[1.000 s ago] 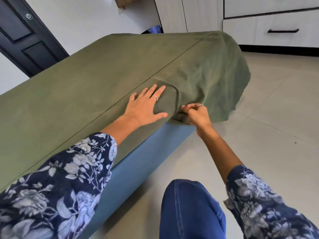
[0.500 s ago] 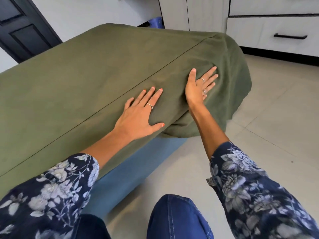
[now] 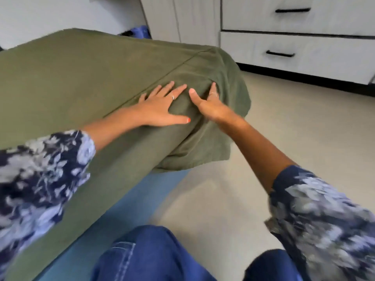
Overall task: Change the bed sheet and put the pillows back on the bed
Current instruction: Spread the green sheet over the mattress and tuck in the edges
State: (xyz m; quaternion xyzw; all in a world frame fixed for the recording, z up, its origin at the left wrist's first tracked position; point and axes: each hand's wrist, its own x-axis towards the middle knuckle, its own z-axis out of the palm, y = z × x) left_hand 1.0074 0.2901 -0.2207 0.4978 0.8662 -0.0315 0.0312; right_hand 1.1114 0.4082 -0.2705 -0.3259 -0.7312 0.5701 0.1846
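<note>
An olive green bed sheet [image 3: 85, 78] covers the mattress, and its corner hangs loose over the near right end of the bed. My left hand [image 3: 162, 107] lies flat on the sheet along the bed's edge, fingers spread. Just to its right, my right hand [image 3: 211, 105] presses on the sheet at the corner, thumb and fingers stretched out. The blue side of the mattress [image 3: 129, 201] shows below the sheet's hem. No pillows are in view.
White drawers with black handles [image 3: 284, 51] stand at the back right. A white cupboard [image 3: 182, 19] rises behind the bed, with a blue object [image 3: 142, 31] at its foot. Beige tiled floor [image 3: 294, 126] spreads to the right. My knees in jeans [image 3: 150, 256] are at the bottom.
A second ago my right hand pinched the sheet's hem under the corner. It then let go, rose onto the sheet and now presses flat beside my left hand.
</note>
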